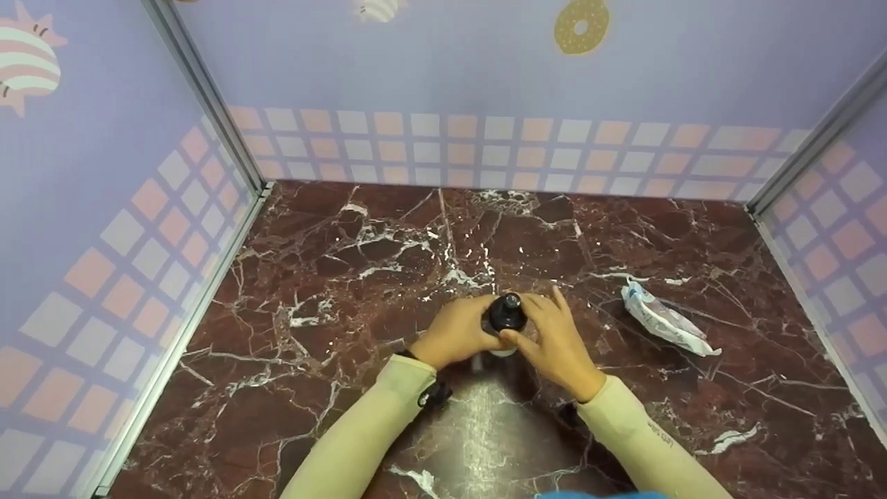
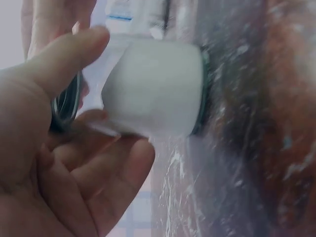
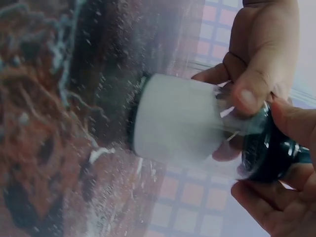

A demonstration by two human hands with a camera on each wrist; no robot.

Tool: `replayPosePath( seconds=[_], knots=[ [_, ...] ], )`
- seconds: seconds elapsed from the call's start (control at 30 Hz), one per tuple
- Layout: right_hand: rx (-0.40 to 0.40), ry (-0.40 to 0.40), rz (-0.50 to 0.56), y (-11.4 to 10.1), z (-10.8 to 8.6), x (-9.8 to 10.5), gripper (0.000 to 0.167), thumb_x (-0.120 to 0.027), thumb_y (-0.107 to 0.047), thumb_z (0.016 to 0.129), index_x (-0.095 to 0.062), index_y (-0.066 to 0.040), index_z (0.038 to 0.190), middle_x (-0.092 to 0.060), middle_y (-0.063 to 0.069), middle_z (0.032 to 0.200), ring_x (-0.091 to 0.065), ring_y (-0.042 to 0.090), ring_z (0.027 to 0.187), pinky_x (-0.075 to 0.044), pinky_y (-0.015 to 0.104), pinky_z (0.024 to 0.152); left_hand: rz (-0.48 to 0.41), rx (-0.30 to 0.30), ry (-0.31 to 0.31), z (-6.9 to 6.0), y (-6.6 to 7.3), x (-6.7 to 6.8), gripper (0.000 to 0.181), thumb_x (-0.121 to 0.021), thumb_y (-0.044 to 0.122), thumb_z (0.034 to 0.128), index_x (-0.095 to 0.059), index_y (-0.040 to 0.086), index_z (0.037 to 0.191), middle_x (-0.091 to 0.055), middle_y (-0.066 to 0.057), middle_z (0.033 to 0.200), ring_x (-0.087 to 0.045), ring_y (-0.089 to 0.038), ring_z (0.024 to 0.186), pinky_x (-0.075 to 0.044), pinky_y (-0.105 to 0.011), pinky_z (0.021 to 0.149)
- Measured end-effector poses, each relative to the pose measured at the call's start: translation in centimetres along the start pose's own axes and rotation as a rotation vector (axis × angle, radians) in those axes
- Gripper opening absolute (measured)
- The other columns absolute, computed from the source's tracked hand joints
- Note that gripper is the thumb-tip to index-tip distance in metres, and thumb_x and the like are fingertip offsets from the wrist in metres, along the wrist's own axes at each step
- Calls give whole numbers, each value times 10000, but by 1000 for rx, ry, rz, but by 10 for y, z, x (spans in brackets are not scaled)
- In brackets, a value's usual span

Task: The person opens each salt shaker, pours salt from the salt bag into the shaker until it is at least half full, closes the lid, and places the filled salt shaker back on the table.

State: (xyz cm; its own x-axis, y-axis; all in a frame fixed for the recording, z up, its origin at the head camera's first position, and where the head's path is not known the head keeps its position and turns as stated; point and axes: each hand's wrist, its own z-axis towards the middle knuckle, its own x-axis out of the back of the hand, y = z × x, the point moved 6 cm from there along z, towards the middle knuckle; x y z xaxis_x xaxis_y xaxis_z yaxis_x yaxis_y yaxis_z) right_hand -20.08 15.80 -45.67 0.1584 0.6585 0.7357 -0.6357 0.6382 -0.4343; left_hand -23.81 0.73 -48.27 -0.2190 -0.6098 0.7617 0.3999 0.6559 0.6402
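A clear jar with white contents (image 2: 158, 89) and a dark lid (image 3: 266, 148) stands on the table between both hands. From above, its black top (image 1: 508, 312) shows a small knob. My left hand (image 1: 457, 333) grips the clear upper part of the jar, thumb on one side and fingers on the other. My right hand (image 1: 558, 339) holds the dark lid between thumb and fingers, with the index finger raised off it in the head view. Inside, the white contents slope to one side. Both wrist views are blurred.
A white and blue plastic packet (image 1: 665, 322) lies to the right of my right hand. White specks and veins mark the dark red marble table (image 1: 332, 277). Patterned panels (image 1: 429, 69) enclose the back and both sides.
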Motion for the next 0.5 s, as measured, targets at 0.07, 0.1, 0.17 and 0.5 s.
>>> replayPosePath(
  seconds=[0.07,0.1,0.17,0.5],
  knots=[
    [-22,27,15,4,-2,-2,607,-848,-266,846,-632,24,1334,-686,176,1273,-633,358,1209,-167,607,1238,8,16,14,0,2,-2,633,-892,466,761,-679,183,1286,-758,-2,1149,-713,-173,1000,-555,-370,933],
    [-35,37,36,6,-2,-2,612,-853,-271,840,-635,20,1331,-688,171,1275,-631,357,1212,-171,604,1237,11,25,22,0,3,-4,638,-885,449,769,-666,171,1300,-754,-11,1154,-715,-178,975,-559,-370,923],
    [-64,41,93,12,-1,-3,625,-858,-290,832,-636,6,1335,-684,160,1294,-616,354,1236,-189,583,1239,15,42,39,1,5,-7,649,-873,419,780,-641,149,1322,-747,-32,1155,-712,-184,923,-567,-378,905],
    [-205,-109,234,54,1,13,970,-811,-220,890,-211,-68,1637,-194,183,1696,-188,389,1554,-175,620,1235,-187,124,-170,-14,-20,6,1162,-843,366,847,-48,157,1669,-251,-136,1691,-549,-352,1328,-448,-484,1120]
  ],
)
